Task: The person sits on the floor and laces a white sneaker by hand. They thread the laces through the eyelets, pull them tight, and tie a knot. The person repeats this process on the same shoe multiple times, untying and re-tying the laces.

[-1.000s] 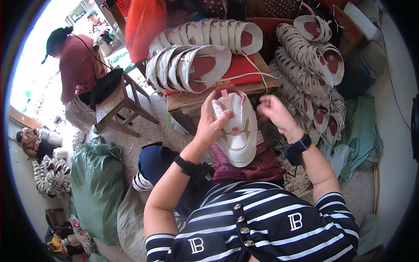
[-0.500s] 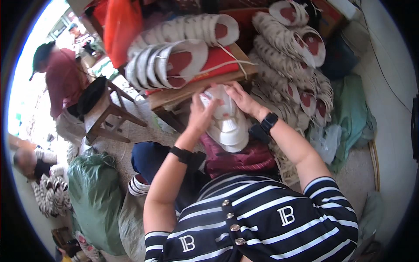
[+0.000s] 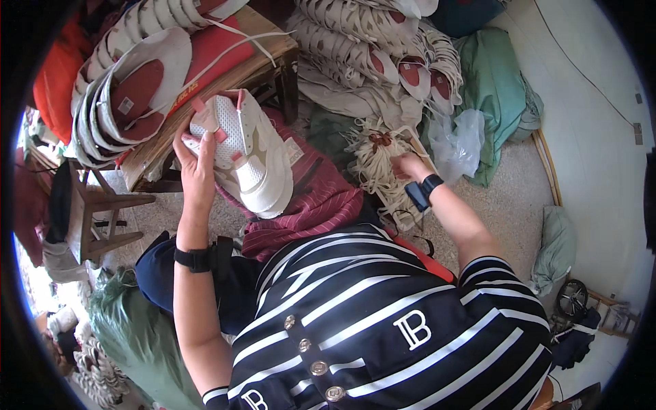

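Note:
A white and cream shoe upper [image 3: 263, 164] with pink trim leans over my lap, toe toward me. My left hand [image 3: 198, 171] grips its heel side, the thumb lying on the pale tongue. Off to the right, my right hand [image 3: 410, 166] is down at a heap of cream shoelaces [image 3: 379, 160], its fingers bent together on them and partly hidden. The laces lie in a shallow box, some tied with a brown-red band. Under the shoe, a maroon striped cloth [image 3: 307, 212] covers my lap.
Nested white uppers with red insoles [image 3: 140, 96] stand on a wooden bench [image 3: 154, 154] at left. More uppers [image 3: 355, 55] are piled at the back. A clear plastic bag [image 3: 458, 147] and green sack [image 3: 488, 102] lie right of the laces; a wooden stool [image 3: 102, 205] stands left.
My right hand has left the shoe and gone right, down to the shoelaces. My left hand keeps the shoe, now tilted. The view has swung right.

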Action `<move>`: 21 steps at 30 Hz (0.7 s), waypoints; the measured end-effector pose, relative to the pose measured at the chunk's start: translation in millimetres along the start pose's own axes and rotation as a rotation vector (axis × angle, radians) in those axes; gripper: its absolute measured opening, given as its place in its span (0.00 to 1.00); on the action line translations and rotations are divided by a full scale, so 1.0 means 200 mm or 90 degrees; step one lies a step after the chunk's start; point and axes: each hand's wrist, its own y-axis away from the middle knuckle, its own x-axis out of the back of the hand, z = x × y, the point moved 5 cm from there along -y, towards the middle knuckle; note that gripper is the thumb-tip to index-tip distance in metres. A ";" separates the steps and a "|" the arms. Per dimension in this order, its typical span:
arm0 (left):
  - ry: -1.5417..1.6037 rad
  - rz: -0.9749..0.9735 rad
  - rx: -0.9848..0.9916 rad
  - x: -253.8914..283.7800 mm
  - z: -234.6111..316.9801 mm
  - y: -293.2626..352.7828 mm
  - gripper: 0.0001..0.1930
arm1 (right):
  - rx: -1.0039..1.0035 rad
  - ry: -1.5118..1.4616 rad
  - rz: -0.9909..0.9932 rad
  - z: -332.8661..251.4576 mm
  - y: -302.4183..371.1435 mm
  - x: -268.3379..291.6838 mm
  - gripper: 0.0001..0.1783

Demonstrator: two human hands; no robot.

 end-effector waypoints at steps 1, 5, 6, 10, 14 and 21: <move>-0.018 0.014 -0.003 0.02 0.00 0.02 0.29 | -0.002 -0.015 0.067 0.00 0.01 -0.06 0.17; -0.030 0.035 0.018 0.04 0.02 0.04 0.32 | 0.166 0.178 0.305 -0.06 0.02 -0.07 0.26; -0.024 0.030 0.028 0.04 0.02 0.04 0.32 | 0.178 0.223 0.319 -0.01 -0.01 -0.04 0.25; -0.030 0.024 0.046 0.04 0.01 0.03 0.34 | 0.200 0.301 0.370 0.05 -0.11 0.07 0.19; -0.027 0.046 0.058 0.04 0.03 0.05 0.35 | 0.178 0.194 0.295 0.01 -0.15 0.09 0.14; -0.303 0.146 -0.115 0.09 0.28 0.13 0.32 | 0.216 -0.310 0.130 -0.45 0.04 0.01 0.07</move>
